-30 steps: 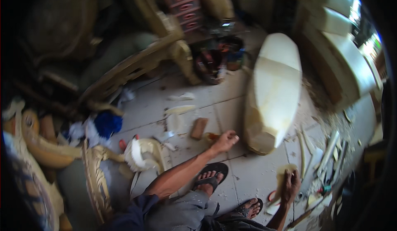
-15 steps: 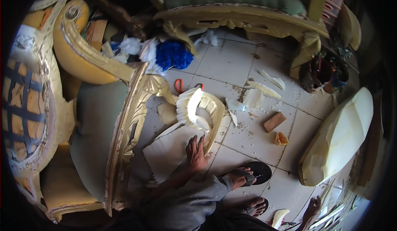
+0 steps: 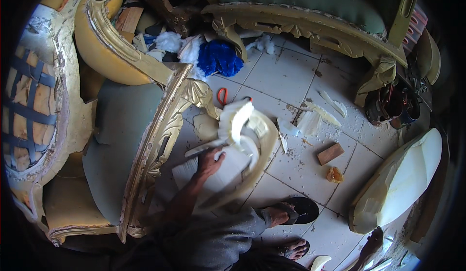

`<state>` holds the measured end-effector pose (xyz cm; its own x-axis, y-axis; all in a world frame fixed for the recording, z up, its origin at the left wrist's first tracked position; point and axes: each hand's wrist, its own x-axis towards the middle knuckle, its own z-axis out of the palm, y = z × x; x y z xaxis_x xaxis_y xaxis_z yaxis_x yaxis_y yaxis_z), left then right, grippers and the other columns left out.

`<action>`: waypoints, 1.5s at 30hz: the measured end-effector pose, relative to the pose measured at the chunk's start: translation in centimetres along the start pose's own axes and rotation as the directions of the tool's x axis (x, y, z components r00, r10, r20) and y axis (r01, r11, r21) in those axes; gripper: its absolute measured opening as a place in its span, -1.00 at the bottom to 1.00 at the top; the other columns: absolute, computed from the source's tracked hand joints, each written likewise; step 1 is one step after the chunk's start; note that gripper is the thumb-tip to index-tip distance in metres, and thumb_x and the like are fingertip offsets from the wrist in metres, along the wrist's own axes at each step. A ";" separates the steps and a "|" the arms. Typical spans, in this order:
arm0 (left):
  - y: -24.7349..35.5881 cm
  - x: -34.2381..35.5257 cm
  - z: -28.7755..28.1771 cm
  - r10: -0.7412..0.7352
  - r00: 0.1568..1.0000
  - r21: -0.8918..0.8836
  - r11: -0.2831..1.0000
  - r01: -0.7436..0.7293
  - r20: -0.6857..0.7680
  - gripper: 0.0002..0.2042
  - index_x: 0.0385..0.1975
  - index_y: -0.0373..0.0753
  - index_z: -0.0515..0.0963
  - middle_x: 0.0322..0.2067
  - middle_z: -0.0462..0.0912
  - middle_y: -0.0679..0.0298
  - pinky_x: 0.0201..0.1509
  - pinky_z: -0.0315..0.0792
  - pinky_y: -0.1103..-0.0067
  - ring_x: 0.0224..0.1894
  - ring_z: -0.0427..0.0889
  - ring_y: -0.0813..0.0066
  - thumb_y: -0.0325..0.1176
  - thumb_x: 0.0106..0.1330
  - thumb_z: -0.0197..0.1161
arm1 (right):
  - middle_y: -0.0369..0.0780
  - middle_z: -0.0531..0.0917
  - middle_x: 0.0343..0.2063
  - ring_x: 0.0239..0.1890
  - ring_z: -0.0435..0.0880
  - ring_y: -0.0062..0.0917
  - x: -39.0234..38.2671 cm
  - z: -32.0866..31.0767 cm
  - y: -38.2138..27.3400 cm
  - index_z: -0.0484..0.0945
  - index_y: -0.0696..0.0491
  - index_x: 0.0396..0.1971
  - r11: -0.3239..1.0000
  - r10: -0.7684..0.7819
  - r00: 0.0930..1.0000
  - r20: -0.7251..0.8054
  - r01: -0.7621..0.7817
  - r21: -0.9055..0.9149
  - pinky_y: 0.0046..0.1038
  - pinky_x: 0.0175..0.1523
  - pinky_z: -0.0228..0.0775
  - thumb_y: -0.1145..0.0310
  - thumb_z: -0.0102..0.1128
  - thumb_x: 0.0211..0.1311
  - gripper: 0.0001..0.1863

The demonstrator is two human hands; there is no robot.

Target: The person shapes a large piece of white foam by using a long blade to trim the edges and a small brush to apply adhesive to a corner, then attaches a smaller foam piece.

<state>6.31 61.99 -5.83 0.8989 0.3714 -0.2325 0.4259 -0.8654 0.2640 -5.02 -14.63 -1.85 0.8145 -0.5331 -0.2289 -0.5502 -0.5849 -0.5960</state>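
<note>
My left hand (image 3: 211,163) is at the white foam pieces on the floor, fingers curled against the edge of a flat foam slab (image 3: 233,169). Beside it lies a curved, pleated cream foam piece (image 3: 236,119), with a long curved strip (image 3: 266,149) smeared by motion to its right. The hand's grip is partly blurred, but it looks closed on the slab's edge. At the lower right, my right hand (image 3: 373,242) is near the lower end of a long, pale foam cushion (image 3: 400,179). Its fingers are loosely extended, and nothing shows in them.
A gold carved chair (image 3: 155,140) lies tipped at left; a gold-framed sofa (image 3: 301,23) stands at the back. Blue plush fabric (image 3: 221,60), orange-handled scissors (image 3: 222,96), foam scraps (image 3: 310,123), a reddish block (image 3: 331,153) and dark pots (image 3: 386,103) are around the tiled floor.
My left hand has moved left and up, and its spread fingers have curled. The foam pieces have shifted and the curved strip is moving. My right hand has stayed low at the right.
</note>
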 end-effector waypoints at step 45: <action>7.3 -1.0 -1.5 0.601 0.792 0.036 0.799 -0.601 -0.108 -0.74 -0.10 -0.24 0.65 0.01 0.67 0.07 0.25 0.46 0.34 0.13 0.63 0.13 -0.47 0.20 0.41 | -0.16 0.70 -0.49 -0.54 0.64 -0.56 -7.4 5.7 -14.0 0.66 0.16 0.02 0.974 -0.074 0.982 -0.176 0.109 0.197 -0.49 -0.40 0.51 0.43 0.05 0.47 -0.73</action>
<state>8.70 55.87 -2.26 0.9790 -0.1891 0.0758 -0.2035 -0.9264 0.3168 -2.35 0.96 3.83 0.8079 -0.5876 -0.0445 -0.4110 -0.5078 -0.7571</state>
